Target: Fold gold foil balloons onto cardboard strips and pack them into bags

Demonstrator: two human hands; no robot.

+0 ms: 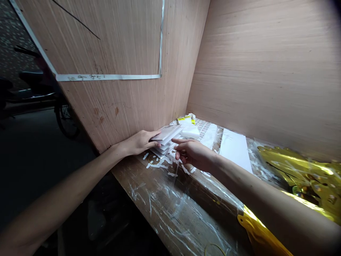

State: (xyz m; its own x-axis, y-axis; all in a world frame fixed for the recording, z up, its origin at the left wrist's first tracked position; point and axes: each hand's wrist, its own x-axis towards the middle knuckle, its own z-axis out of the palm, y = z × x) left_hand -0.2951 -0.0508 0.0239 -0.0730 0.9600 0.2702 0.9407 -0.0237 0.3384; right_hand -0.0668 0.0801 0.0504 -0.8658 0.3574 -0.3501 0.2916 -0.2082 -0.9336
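White cards make up the small stack (167,139) sitting at the back left corner of the workbench (170,209), close against the plywood partition (119,64). The left hand (138,143) lies along the stack's left side, fingers curled around its edge and thumb underneath, so it holds the pile loosely together. The right hand (190,151) comes in from the other side; its forefinger points at the stack's right edge and touches it, the other fingers half bent, and I cannot tell whether anything is pinched between them. Scraps of white paper (160,164) lie scattered on the bench just below both hands. Behind the stack rests a white block with a yellow label (189,129), and beside that a printed sheet (206,129) and a plain white sheet (236,149). Gold foil pieces (298,170) are heaped well to the right, under clear plastic film (186,202).
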